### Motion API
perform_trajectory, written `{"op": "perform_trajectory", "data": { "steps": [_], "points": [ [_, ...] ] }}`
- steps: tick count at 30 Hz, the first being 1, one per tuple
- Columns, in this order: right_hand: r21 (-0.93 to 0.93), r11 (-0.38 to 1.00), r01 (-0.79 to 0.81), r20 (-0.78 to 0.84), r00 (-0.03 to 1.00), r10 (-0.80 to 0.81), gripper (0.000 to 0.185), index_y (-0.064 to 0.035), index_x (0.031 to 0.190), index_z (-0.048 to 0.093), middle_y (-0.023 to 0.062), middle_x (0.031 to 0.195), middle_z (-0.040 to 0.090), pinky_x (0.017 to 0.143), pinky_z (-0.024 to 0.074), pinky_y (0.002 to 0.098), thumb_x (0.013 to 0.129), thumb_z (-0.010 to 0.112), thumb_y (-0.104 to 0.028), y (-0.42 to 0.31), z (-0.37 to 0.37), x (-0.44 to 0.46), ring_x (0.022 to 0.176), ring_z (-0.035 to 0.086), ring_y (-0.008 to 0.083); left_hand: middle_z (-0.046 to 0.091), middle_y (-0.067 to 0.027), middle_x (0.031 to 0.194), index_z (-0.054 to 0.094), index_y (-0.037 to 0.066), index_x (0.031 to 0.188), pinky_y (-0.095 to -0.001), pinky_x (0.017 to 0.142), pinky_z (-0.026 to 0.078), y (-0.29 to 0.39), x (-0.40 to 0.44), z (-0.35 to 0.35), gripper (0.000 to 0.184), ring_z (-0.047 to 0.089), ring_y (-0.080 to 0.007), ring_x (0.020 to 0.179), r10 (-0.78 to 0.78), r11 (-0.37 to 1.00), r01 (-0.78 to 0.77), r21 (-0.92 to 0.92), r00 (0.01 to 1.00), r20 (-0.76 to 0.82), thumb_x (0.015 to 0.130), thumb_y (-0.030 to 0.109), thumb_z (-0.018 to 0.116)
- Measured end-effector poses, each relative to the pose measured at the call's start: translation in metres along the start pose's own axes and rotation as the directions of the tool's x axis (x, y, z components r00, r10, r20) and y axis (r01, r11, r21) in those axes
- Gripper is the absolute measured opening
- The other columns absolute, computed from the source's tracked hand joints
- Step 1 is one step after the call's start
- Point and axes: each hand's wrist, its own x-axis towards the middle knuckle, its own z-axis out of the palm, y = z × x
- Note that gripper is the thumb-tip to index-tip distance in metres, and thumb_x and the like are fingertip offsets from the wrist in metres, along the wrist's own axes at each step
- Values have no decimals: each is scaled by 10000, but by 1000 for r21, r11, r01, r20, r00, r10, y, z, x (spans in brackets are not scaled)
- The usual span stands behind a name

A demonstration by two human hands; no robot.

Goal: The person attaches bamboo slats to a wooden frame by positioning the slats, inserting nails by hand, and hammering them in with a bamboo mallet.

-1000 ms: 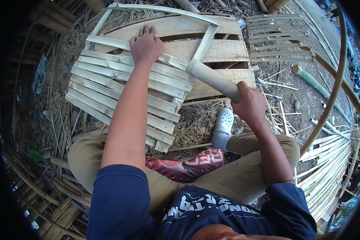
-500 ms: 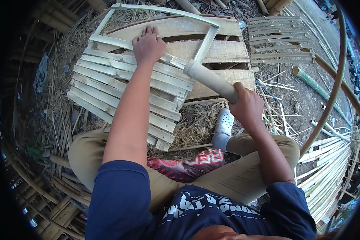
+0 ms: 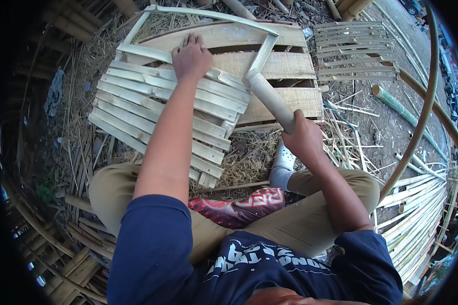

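Note:
My left hand (image 3: 192, 58) lies palm down across the top slat of a slatted bamboo frame (image 3: 175, 94), its fingers stretched past the slat over the planks. The frame has several pale split slats, and a long bent strip loops out from its far side. My right hand (image 3: 304, 138) is wrapped round one end of a thick bamboo stick (image 3: 273, 100). The stick's far end is at the frame's right corner, where the strip meets the slats; I cannot tell whether it touches.
Wooden planks (image 3: 282, 63) with gaps between them lie under the frame. A second slatted bamboo piece (image 3: 356, 51) sits at the upper right. Bamboo poles (image 3: 417, 213) are piled at the right, and a curved pole (image 3: 426, 109) rises nearby. Straw and splinters cover the ground.
My right hand has moved slightly left and toward me, and the stick's far end has shifted right and away, so it slants more steeply. The frame and left hand appear slightly farther right.

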Motion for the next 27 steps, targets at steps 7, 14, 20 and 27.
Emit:
{"op": "perform_trajectory", "data": {
  "steps": [7, 14, 20, 27],
  "points": [
    [-30, 999, 33, 52, 998, -32, 323, -5, 980, 588, 221, 784, 721, 662, 569, 521, 791, 787, -175, -12, -12, -10, 735, 726, 426, 439, -90, 1659, 531, 147, 1547, -497, 1233, 280, -1, -1, -1, 525, 390, -218, 1543, -1, 1000, 1, 2, 1000, 24, 1061, 264, 370],
    [48, 998, -52, 32, 998, 50, 385, -11, 1073, 629, 238, 823, 733, 741, 582, 514, 787, 794, -209, -1, -23, 5, 815, 739, 428, 444, -84, 1656, 533, 154, 1545, -502, 1231, 281, 0, 0, 0, 522, 391, -221, 1542, -12, 1000, 11, 19, 1000, 16, 1068, 273, 358],
    [149, 989, -26, -107, 993, 42, 386, 6, 1102, 566, 236, 783, 721, 677, 570, 508, 836, 766, -189, -4, -1, -15, 746, 726, 452, 447, -89, 1655, 545, 139, 1535, -494, 1226, 278, -3, 0, 2, 532, 412, -212, 1529, -9, 1000, 9, 2, 1000, 7, 1050, 271, 373],
    [-1, 1000, -5, 58, 998, 5, 427, -10, 1093, 578, 223, 792, 729, 672, 568, 532, 785, 799, -207, -11, -8, -19, 741, 730, 429, 440, -90, 1660, 544, 143, 1538, -495, 1229, 268, -5, 2, 3, 535, 412, -215, 1529, -11, 999, 12, -50, 1000, 7, 1047, 265, 372]
  ]
}}
